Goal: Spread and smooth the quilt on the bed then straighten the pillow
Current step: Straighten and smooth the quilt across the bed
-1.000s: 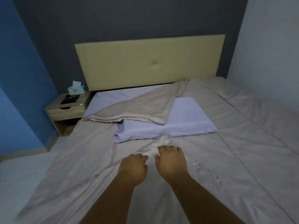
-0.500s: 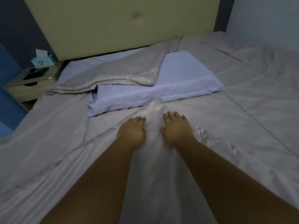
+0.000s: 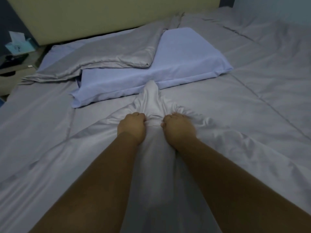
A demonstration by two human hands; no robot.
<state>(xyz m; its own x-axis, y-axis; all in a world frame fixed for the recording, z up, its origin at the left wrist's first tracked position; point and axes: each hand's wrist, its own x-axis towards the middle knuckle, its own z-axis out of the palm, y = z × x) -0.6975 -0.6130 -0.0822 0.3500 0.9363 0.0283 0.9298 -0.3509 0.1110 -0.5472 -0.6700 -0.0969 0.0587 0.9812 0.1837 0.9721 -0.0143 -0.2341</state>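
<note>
Head view: the left hand (image 3: 132, 127) and right hand (image 3: 178, 127) both curl tight, bunching the shiny grey satin quilt (image 3: 244, 118) between them, likely to tug it flat. The soft pale-blue rectangular pillow (image 3: 188, 61) lies crooked just beyond, partly under a folded quilt corner.
</note>
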